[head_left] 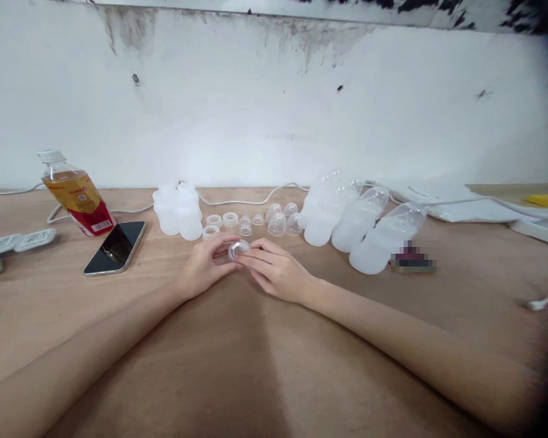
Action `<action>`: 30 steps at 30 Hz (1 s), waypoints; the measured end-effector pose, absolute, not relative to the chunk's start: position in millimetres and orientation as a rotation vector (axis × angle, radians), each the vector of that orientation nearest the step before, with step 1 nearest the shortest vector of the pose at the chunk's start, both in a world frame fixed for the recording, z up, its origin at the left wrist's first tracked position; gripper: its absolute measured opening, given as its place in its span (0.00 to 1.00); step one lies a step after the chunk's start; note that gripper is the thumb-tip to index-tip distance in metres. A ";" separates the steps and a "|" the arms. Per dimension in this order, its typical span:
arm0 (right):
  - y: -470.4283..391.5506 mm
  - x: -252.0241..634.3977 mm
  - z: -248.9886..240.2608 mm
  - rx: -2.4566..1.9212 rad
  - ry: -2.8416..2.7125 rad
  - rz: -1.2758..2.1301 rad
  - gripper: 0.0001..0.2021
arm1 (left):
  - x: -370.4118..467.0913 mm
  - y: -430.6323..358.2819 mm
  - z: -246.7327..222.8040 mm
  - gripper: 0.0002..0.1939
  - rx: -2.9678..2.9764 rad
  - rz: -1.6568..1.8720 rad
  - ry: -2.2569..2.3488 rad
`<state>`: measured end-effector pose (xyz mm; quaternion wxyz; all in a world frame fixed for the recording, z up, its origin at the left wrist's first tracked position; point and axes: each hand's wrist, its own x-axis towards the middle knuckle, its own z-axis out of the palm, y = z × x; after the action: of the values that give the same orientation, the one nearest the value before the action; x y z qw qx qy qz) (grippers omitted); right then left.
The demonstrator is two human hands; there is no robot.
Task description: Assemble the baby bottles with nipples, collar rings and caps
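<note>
Between my two hands is a clear round bottle collar (238,249), with what looks like a teat inside its ring. My left hand (203,267) grips its left side, thumb below and fingers above. The fingers of my right hand (281,271) close on its right side and partly cover it. Just beyond lie several loose collar rings (214,221), a few small clear teats (245,230) and several clear dome caps (276,225). White bottle bodies (178,210) stand in a cluster behind my left hand. Capped baby bottles (369,234) stand in rows at the right.
At the left are a phone (115,248), a drink bottle (80,198) and small white cases (35,239). A white cable (251,201) runs along the wall. Plastic bags (438,201) and a blurred-out object (412,258) lie at the right.
</note>
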<state>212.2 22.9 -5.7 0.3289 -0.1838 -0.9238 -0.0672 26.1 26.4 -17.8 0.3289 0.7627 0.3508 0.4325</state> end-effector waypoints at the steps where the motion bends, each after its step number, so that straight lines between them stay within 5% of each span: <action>1: 22.5 212.3 -5.8 -0.480 -2.418 -0.131 0.14 | 26.0 26.4 -17.6 0.21 2.006 1.134 0.920; 13: 21.9 200.0 -8.2 -1.037 -1.867 1.060 0.12 | 25.1 24.6 -8.0 0.21 2.359 1.150 0.888; 16: 19.8 199.2 -8.5 -1.079 -1.836 1.020 0.10 | 27.3 23.9 -8.2 0.21 2.347 1.140 0.987; 20: 16.4 199.0 -7.4 -1.102 -1.931 0.839 0.08 | 29.8 21.4 -7.7 0.08 2.276 1.077 1.160; 30: 17.3 198.4 -10.8 -1.006 -2.086 0.547 0.03 | 32.8 20.7 -12.7 0.03 2.382 1.056 1.235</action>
<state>198.4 17.3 -10.8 0.3719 -0.3926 -0.8137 0.2133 32.8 20.7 -12.7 0.1285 0.8193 0.4247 0.3632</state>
